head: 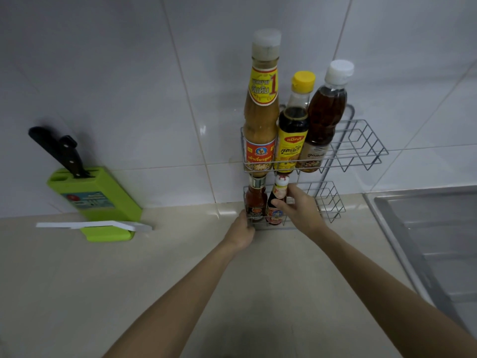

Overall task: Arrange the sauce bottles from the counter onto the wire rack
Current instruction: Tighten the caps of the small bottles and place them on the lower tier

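Note:
A two-tier wire rack [361,140] hangs on the tiled wall. Its upper shelf holds a tall tan sauce bottle [260,120], a dark bottle with a yellow cap [293,130] and a brown bottle with a white cap [322,120]. On the lower shelf stand a red chilli sauce bottle [255,200] and a dark oyster sauce bottle [276,200]. My right hand [299,208] is wrapped around the oyster sauce bottle inside the lower shelf. My left hand [241,229] grips the lower shelf's front left corner.
A green knife block [95,200] with black-handled knives leans on the counter at left, a white knife [93,224] lying in front of it. A steel sink [426,241] sits at right. The right halves of both rack shelves hold nothing.

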Demonstrator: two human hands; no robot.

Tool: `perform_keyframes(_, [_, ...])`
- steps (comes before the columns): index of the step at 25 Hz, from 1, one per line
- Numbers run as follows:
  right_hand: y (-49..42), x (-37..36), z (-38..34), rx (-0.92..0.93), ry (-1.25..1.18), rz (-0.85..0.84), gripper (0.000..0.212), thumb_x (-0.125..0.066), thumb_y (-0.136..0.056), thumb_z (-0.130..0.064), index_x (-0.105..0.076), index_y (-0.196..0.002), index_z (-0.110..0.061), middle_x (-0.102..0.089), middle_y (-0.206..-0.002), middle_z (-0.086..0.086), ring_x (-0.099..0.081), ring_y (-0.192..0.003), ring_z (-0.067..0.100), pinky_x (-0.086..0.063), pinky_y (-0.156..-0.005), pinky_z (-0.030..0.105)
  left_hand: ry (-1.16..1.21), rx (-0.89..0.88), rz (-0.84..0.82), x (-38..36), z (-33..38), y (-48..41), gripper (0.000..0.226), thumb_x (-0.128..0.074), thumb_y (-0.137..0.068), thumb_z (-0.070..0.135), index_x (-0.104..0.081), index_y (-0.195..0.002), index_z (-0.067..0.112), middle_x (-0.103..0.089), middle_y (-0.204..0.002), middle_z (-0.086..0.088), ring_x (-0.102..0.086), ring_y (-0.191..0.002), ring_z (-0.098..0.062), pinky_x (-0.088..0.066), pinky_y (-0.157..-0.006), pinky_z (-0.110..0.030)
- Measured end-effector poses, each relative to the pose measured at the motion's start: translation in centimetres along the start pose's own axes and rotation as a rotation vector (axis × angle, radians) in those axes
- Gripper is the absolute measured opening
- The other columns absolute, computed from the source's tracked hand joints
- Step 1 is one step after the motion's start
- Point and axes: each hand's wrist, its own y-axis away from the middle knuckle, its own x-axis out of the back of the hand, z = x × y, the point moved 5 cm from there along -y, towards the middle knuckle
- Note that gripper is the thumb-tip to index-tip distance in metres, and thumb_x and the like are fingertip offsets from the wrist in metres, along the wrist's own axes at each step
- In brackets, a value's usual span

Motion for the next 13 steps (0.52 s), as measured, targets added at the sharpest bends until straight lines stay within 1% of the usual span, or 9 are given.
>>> perform_keyframes(2, [0.2, -0.1, 0.2, -0.003, -0.028, -0.018, 0.038, -0.066, -0.087, -0.027, -0.056, -0.120, -0.011, -0.067, -0.114, 0.007, -0.062, -0.106, 0.020, -0.055, -0.084, 0.038, 0.001, -0.005, 0.007, 0.0, 0.1, 0.0, 0.060, -0.037, -0.092, -0.002, -0.026, -0.148, 0.016, -0.040, -0.151, -0.008, -0.038, -0.139, -0.026, -0.031, -0.116, -0.037])
perform_keyframes(4, [0.3, -0.2, 0.4, -0.019, -0.063, -0.034, 0.043, -0.066, -0.088, -0.027, -0.053, -0.127, -0.012, -0.065, -0.121, 0.006, -0.060, -0.113, 0.019, -0.052, -0.088, 0.036, 0.006, -0.005, 0.007, 0.0, 0.0, 0.0, 0.058, -0.037, -0.093, -0.001, -0.026, -0.148, 0.016, -0.040, -0.152, -0.008, -0.038, -0.139, -0.026, -0.031, -0.116, -0.036])
perform_keyframes(6, [0.3, -0.1, 0.8, -0.039, -0.092, -0.051, 0.047, -0.065, -0.089, -0.026, -0.050, -0.130, -0.011, -0.063, -0.125, 0.007, -0.058, -0.116, 0.019, -0.052, -0.092, 0.040, 0.004, 0.003, 0.002, 0.0, -0.1, 0.0, 0.057, -0.037, -0.095, 0.001, -0.025, -0.148, 0.016, -0.039, -0.152, -0.008, -0.037, -0.139, -0.026, -0.030, -0.114, -0.035])
perform_keyframes(7, [0.4, -0.1, 0.9, -0.049, -0.099, -0.058, 0.048, -0.065, -0.089, -0.026, -0.049, -0.131, -0.011, -0.062, -0.127, 0.008, -0.057, -0.117, 0.019, -0.052, -0.093, 0.044, 0.003, 0.006, 0.000, 0.0, -0.2, -0.1, 0.057, -0.037, -0.095, 0.002, -0.024, -0.148, 0.015, -0.038, -0.152, -0.008, -0.037, -0.139, -0.026, -0.030, -0.114, -0.035])
perform_keyframes(9, [0.6, 0.1, 1.2, -0.065, -0.092, -0.063, 0.050, -0.064, -0.089, -0.026, -0.047, -0.133, -0.010, -0.059, -0.130, 0.008, -0.055, -0.120, 0.021, -0.052, -0.095, 0.046, 0.000, 0.012, -0.011, -0.1, -0.3, -0.2, 0.057, -0.037, -0.095, 0.002, -0.023, -0.149, 0.015, -0.037, -0.153, -0.008, -0.036, -0.140, -0.026, -0.030, -0.113, -0.034])
perform_keyframes(13, [1.3, 0.3, 1.6, -0.093, -0.038, -0.059, 0.051, -0.062, -0.091, -0.027, -0.046, -0.135, -0.007, -0.056, -0.134, 0.012, -0.054, -0.121, 0.025, -0.051, -0.096, 0.043, 0.002, 0.044, -0.023, 0.0, -0.5, -0.2, 0.056, -0.038, -0.096, 0.006, -0.024, -0.149, 0.016, -0.038, -0.152, -0.008, -0.037, -0.139, -0.027, -0.032, -0.112, -0.035])
